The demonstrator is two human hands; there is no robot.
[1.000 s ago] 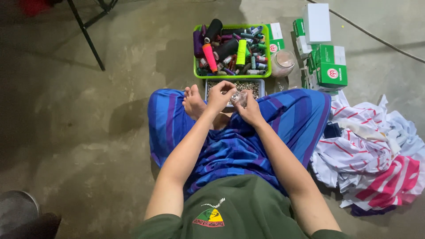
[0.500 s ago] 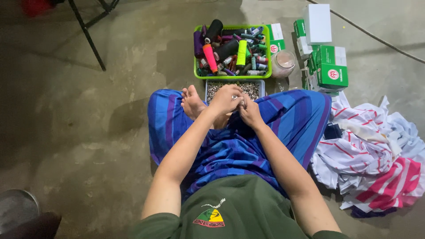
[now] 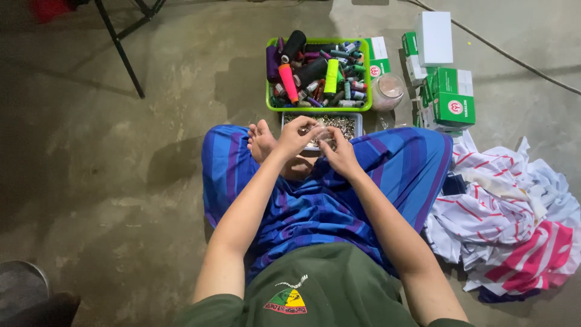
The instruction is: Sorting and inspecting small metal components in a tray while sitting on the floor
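Head view: our left hand and right hand have lifted slightly since a second ago, fingers pinched together over the small tray of metal bits, just far of our lap. We can't tell what they grip.

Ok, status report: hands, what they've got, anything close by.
Left hand and right hand pinched together on something small, too small to tell. Tray of small metal pieces just ahead. Bare foot beside left hand.
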